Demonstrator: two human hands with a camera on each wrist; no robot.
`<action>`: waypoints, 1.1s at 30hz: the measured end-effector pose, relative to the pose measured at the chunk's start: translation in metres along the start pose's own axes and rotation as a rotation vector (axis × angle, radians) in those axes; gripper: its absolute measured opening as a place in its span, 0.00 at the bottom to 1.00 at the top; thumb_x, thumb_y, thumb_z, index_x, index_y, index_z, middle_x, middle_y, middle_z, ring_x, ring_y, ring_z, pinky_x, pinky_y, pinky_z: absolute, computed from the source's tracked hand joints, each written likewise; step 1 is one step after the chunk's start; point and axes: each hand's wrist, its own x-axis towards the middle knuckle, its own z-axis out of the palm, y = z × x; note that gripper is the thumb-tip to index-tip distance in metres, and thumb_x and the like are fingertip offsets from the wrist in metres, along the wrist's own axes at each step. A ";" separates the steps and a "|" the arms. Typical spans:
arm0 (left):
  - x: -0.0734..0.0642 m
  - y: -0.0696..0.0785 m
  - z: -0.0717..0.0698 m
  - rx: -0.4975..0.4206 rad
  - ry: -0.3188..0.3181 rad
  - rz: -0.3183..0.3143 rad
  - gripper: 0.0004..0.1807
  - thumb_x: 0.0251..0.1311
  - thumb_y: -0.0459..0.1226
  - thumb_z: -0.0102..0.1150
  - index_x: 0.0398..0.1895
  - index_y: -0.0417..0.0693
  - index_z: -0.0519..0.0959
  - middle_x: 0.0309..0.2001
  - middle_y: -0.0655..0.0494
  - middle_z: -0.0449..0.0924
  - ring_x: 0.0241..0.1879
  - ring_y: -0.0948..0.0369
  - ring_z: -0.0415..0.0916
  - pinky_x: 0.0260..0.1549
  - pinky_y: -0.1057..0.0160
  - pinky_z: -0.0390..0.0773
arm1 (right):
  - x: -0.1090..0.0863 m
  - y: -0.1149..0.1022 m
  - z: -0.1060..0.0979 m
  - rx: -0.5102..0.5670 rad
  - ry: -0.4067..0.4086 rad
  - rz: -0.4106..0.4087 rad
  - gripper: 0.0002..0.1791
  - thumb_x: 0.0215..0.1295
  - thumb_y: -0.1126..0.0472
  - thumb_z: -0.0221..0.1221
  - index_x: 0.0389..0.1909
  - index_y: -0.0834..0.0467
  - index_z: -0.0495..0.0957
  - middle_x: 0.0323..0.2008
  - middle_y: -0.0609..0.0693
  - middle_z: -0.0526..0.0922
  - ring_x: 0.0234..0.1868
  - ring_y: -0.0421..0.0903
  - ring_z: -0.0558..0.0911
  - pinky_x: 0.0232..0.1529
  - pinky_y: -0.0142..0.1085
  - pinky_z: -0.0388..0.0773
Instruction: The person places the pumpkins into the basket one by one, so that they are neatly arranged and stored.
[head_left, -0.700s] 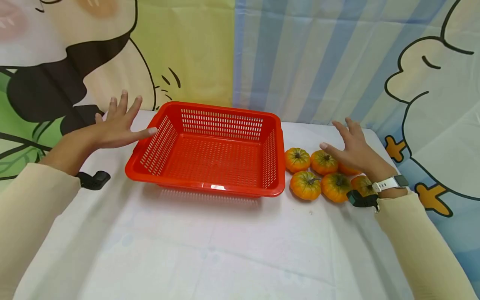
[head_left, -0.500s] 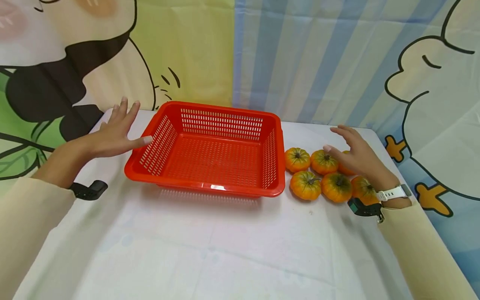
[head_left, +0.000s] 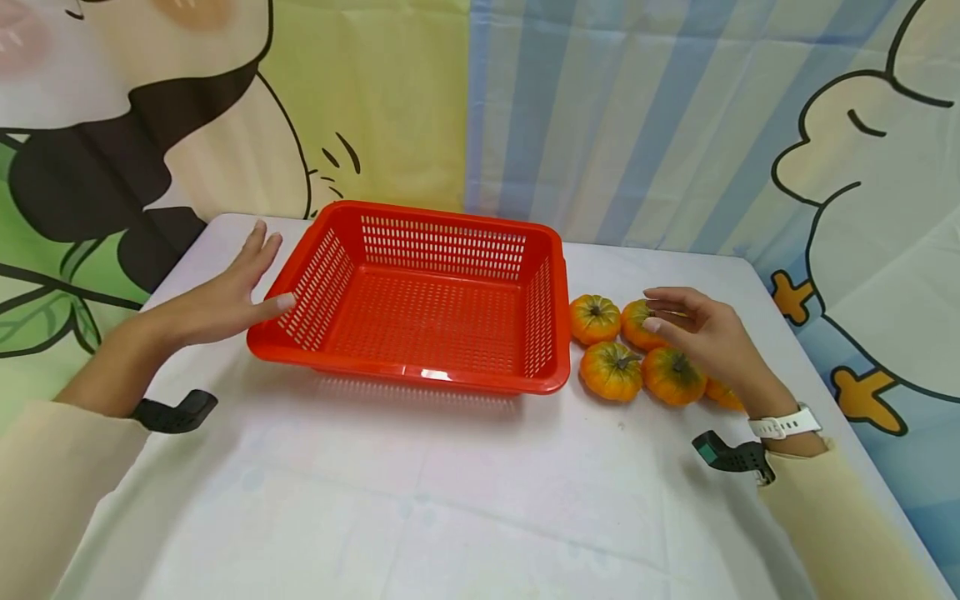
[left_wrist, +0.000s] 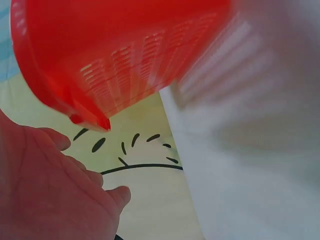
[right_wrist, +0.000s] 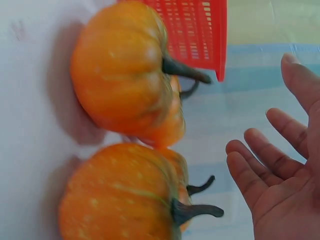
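A red plastic basket (head_left: 442,382) with slotted walls sits on the white-covered table; its inside holds nothing visible. Just off its left end hovers my left hand (head_left: 217,307), thumb spread toward the rim; the left wrist view shows a gap between that hand (left_wrist: 57,192) and the basket (left_wrist: 120,37). Several small orange pumpkins (head_left: 611,372) cluster to the right of the basket. Over the right-hand ones hangs my right hand (head_left: 708,337), hiding part of the group. In the right wrist view this hand (right_wrist: 287,180) has loosely bent fingers, apart from the pumpkin stems (right_wrist: 187,70).
White cloth covers the table (head_left: 420,517). A printed cartoon curtain (head_left: 585,117) hangs right behind it and along the right side. Each wrist wears a black camera mount (head_left: 176,412), and a white watch band (head_left: 783,423) circles the right wrist.
Both hands have come lower and nearer to me. My right hand's fingers have bent closer together above the pumpkins. The basket and the pumpkins have stayed put.
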 end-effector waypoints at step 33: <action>-0.012 0.001 0.037 -0.184 0.114 0.040 0.65 0.47 0.46 0.73 0.78 0.52 0.33 0.77 0.65 0.23 0.75 0.45 0.34 0.55 0.36 0.67 | -0.016 0.003 0.032 -0.103 -0.221 -0.007 0.33 0.59 0.48 0.67 0.63 0.58 0.74 0.61 0.58 0.73 0.60 0.57 0.73 0.59 0.53 0.70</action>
